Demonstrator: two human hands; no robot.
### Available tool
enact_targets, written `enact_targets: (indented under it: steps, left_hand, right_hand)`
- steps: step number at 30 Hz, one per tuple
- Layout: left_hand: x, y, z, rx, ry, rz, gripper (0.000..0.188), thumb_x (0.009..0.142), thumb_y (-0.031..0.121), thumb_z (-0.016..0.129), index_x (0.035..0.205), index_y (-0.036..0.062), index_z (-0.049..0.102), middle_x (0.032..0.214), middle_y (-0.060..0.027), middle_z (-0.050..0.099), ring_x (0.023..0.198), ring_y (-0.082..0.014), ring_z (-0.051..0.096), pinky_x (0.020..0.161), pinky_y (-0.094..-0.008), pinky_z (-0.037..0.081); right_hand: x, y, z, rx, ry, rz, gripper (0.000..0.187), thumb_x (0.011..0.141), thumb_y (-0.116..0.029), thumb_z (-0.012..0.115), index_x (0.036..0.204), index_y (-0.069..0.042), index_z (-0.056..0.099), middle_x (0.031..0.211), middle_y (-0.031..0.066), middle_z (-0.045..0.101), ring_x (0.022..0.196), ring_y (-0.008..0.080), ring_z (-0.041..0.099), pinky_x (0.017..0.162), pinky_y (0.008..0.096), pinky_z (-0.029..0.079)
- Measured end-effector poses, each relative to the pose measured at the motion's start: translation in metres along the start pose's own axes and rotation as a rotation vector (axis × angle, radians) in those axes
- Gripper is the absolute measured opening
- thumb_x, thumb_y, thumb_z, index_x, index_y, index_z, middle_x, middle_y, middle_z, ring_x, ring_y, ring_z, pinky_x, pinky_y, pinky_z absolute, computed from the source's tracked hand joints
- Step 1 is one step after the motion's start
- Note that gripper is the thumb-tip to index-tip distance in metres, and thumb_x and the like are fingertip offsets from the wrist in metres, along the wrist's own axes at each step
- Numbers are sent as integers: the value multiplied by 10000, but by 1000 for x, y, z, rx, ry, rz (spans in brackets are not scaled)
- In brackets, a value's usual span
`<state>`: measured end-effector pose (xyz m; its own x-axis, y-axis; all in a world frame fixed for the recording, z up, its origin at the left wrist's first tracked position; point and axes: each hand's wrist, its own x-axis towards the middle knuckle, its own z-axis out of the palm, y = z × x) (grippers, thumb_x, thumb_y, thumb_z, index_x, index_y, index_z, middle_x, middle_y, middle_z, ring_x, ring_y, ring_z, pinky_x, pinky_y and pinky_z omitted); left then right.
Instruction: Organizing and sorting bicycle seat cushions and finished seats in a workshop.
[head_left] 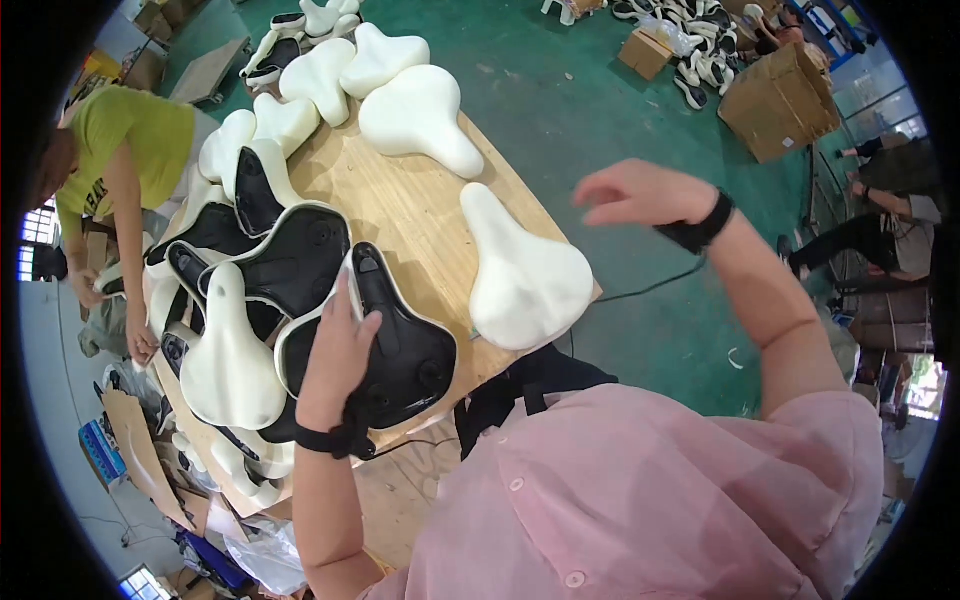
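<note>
My left hand (338, 352) lies across the near saddles, its fingers stretched out and thumb apart. It touches the edge of an upturned bicycle saddle (405, 345) with a black underside and a white rim. Beside it sits a white saddle (232, 350), top side up. My right hand (640, 193) is in the air past the table's right edge, with nothing in it. Its fingers point left, slightly bent and a little blurred. Nearest to it, a lone white saddle (530, 275) rests at the table's right corner, nose pointing away.
More white saddles (415, 110) cover the far end of the wooden table (420, 215), and several upturned ones pile on its left. At left, a person in a yellow-green shirt (150, 150) reaches down by the table. Cardboard boxes (780, 105) and heaped saddles stand on the green floor.
</note>
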<state>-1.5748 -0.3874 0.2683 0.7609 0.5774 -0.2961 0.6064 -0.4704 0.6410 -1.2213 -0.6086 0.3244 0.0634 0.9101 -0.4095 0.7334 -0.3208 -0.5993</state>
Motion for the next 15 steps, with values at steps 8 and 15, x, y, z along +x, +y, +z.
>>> enact_targets:
  steps: [8, 15]
  left_hand:
    - [53, 19, -7, -277, -192, -247, 619, 902, 258, 618, 1404, 19, 346, 816, -29, 558, 701, -112, 488, 684, -258, 437]
    - [12, 49, -18, -548, -374, -150, 407, 793, 58, 681, 1159, 38, 504, 1028, -27, 567, 979, -128, 537, 863, -279, 441]
  right_hand:
    - [51, 36, 77, 101, 240, 61, 501, 818, -423, 661, 1071, 8, 618, 973, 210, 665, 904, 330, 643, 775, 394, 499]
    - [88, 23, 105, -68, 103, 167, 644, 755, -430, 696, 1208, -9, 519, 1027, 198, 661, 962, 352, 635, 834, 432, 488]
